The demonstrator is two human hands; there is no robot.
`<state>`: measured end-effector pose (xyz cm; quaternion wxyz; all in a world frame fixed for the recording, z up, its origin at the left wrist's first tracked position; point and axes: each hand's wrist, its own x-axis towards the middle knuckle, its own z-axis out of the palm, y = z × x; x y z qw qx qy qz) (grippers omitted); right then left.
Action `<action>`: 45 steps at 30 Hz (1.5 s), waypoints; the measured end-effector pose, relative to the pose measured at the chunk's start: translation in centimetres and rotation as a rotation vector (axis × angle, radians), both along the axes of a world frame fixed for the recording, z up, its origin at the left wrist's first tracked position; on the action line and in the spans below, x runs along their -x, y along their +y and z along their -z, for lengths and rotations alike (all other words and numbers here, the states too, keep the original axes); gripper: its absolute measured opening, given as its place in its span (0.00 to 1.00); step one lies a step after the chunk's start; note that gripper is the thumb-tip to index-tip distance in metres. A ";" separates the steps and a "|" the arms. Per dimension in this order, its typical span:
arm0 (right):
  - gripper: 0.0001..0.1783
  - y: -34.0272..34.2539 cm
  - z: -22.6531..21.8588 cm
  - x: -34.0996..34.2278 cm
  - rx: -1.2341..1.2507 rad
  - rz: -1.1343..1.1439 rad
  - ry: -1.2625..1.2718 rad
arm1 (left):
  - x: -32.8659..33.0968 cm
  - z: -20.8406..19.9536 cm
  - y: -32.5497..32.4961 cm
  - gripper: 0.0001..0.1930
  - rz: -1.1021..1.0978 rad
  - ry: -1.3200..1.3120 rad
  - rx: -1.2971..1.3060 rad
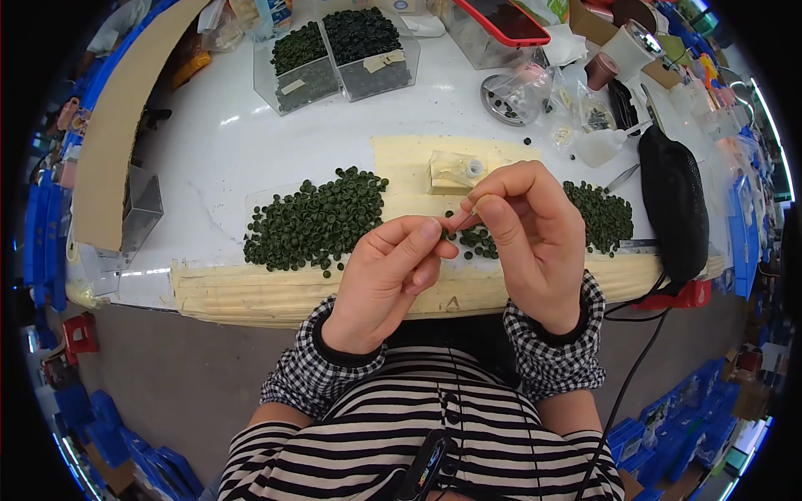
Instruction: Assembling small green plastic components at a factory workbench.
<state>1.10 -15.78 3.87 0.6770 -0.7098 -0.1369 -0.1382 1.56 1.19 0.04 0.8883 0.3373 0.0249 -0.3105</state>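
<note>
**Two hands meet over heaps of small green parts**

Both hands are raised just above the near edge of a white table (225, 142). The left hand (388, 271) is curled, its thumb and forefinger pinched together on something too small to make out. The right hand (526, 230) is also closed in a pinch, holding a thin, pale, stick-like piece (468, 219) whose tip comes up against the left fingertips. Cuffs of black-and-white check cover both wrists.

Beneath and behind the hands lies a cream-coloured mat (418, 163). On it, to the left, sits a large pile of dark green parts (313, 221); a smaller pile (603, 215) lies to the right, and a few loose ones (476, 240) show between the hands. A small clear packet (455, 171) rests on the mat just beyond the right hand.

Farther back stand two clear boxes (334, 54) filled with the same green parts. A black mesh pouch (672, 200) lies at the right side of the table.
</note>
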 end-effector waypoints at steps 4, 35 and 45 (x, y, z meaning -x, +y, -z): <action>0.05 0.0 0.1 -0.1 0.018 0.010 -0.001 | 0.1 0.0 0.0 0.11 -0.004 -0.008 0.001; 0.06 -6.2 0.8 -1.0 0.644 0.590 -0.164 | 0.4 0.1 0.7 0.10 -0.040 -0.050 -0.031; 0.04 -8.2 1.8 1.5 0.992 0.546 -0.058 | 0.5 0.4 0.4 0.11 -0.061 -0.057 -0.030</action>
